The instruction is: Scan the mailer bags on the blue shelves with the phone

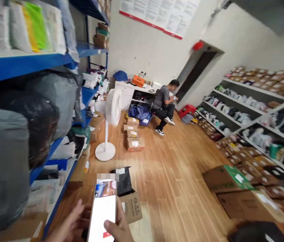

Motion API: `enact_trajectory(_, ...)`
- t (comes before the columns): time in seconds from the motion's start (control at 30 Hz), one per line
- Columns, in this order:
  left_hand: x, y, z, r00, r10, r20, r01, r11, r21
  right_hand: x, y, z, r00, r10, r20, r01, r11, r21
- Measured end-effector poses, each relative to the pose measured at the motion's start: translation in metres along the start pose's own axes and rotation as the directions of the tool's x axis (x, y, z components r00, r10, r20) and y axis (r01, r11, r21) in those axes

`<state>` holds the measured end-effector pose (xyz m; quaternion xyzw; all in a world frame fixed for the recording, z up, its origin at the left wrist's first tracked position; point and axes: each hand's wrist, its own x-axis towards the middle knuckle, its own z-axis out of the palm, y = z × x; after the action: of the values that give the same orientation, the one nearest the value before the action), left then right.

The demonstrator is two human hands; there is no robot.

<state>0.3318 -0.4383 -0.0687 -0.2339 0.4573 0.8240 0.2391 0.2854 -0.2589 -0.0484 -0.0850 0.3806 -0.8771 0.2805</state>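
At the bottom of the frame the right hand (118,230) has its fingers closed around a phone (103,211) standing tall, and the open, empty left hand (67,227) waits just beside it

The bottom edge cuts off the phone (103,211) and both wrists. The right hand (118,228) hides the phone's far side. Its screen is washed out, perhaps showing an app. The seated person's (164,102) face is blurred.

Floor: wooden planks (179,174).
Ahead of hand: black bag (124,181), small carton (133,207).
Farther ahead: white fan (109,121), stacked boxes (133,136).
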Motion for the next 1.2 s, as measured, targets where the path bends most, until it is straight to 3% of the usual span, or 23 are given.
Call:
enact_trajectory(0.07,0.027,0.022,0.042,0.975,-0.031,0.222,0.040,0.998,-0.037,0.009,-0.014,-0.018,0.990,-0.045,-0.134,0.043,0.999,-0.018)
enact_trajectory(0.13,0.046,0.037,0.078,0.933,-0.061,0.353,0.053,0.998,0.033,0.018,-0.030,-0.034,0.962,-0.092,-0.256,0.074,0.994,-0.077)
enact_trajectory(0.23,0.066,0.052,0.112,0.926,-0.088,0.367,0.031,0.987,0.158,0.032,-0.054,-0.054,0.906,-0.168,-0.389,0.114,0.981,-0.157)
enact_trajectory(0.43,0.104,0.067,0.147,0.924,-0.106,0.368,0.006,0.965,0.263,0.052,-0.088,-0.079,0.762,-0.212,-0.612,0.148,0.977,-0.154)
enact_trajectory(0.63,0.156,0.085,0.174,0.894,-0.176,0.412,0.037,0.946,0.322,0.068,-0.118,-0.097,0.598,-0.404,-0.692,0.215,0.913,-0.347)
enact_trajectory(0.77,0.188,0.111,0.192,0.868,-0.239,0.436,0.065,0.924,0.378,0.089,-0.136,-0.111,0.509,-0.493,-0.706,0.264,0.870,-0.417)
enact_trajectory(0.87,0.210,0.142,0.211,0.841,-0.307,0.445,0.073,0.880,0.470,0.110,-0.154,-0.122,0.498,-0.511,-0.701,0.345,0.858,-0.381)
enact_trajectory(1.0,0.245,0.182,0.238,0.798,-0.344,0.495,0.034,0.846,0.532,0.135,-0.182,-0.138,0.537,-0.504,-0.677,0.445,0.850,-0.281)
enact_trajectory(1.13,0.281,0.205,0.255,0.743,-0.390,0.543,0.032,0.832,0.553,0.143,-0.202,-0.154,0.589,-0.504,-0.632,0.437,0.856,-0.276)
enact_trajectory(1.2,0.294,0.210,0.264,0.711,-0.433,0.554,0.045,0.815,0.578,0.142,-0.209,-0.162,0.571,-0.514,-0.640,0.420,0.853,-0.310)
